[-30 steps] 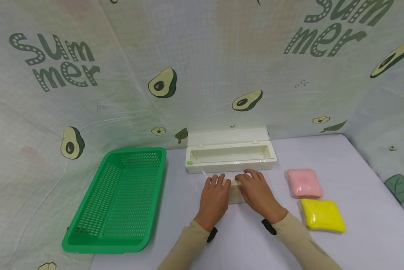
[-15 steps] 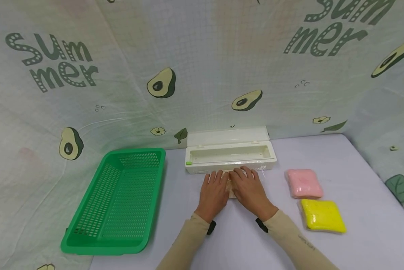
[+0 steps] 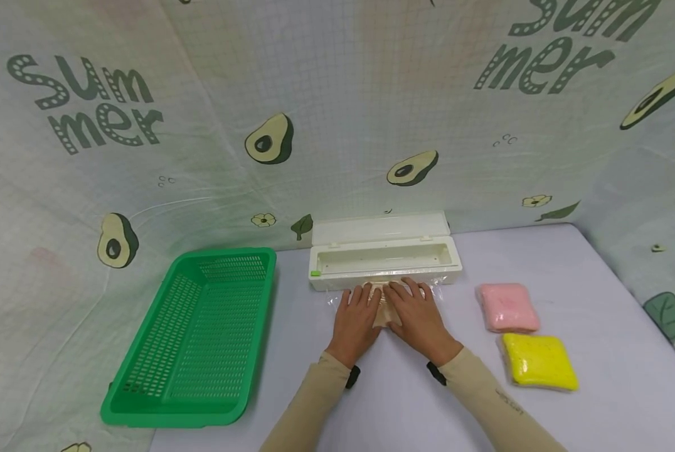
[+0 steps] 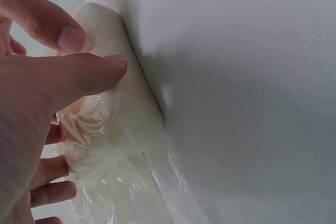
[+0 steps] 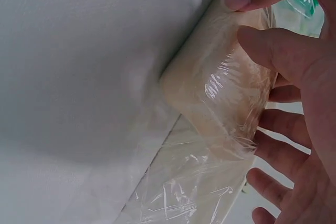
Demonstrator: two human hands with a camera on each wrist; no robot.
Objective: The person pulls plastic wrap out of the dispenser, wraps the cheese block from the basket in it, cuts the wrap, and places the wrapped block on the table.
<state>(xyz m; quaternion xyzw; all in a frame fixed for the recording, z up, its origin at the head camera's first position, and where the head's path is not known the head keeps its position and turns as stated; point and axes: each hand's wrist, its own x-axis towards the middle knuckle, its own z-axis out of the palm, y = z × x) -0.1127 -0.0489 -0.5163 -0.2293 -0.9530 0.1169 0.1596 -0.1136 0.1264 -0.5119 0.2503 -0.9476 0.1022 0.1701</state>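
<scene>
A soft-looking cream block [image 3: 387,314] lies on the table, partly covered in clear cling film [image 5: 178,177]. My left hand [image 3: 356,323] grips its left side, the thumb on the near face and the fingers round the far side. On the right, my right hand [image 3: 419,320] holds it the same way. In the left wrist view, both thumbs meet over the block [image 4: 139,98]. Film spreads loosely past its ends. Just beyond my fingertips stands a white cling film dispenser [image 3: 329,282], its lid [image 3: 379,229] raised. My hands hide much of the block.
To the left stands a green plastic basket [image 3: 253,351] with slotted walls. A pink wrapped block [image 3: 508,306] and a yellow wrapped block [image 3: 541,361] lie on the right. A patterned cloth [image 3: 337,125] hangs behind the table.
Both hands have moved forward toward the dispenser with the cream block, and the right hand has shifted left. Film now shows beyond both hands along the dispenser's front.
</scene>
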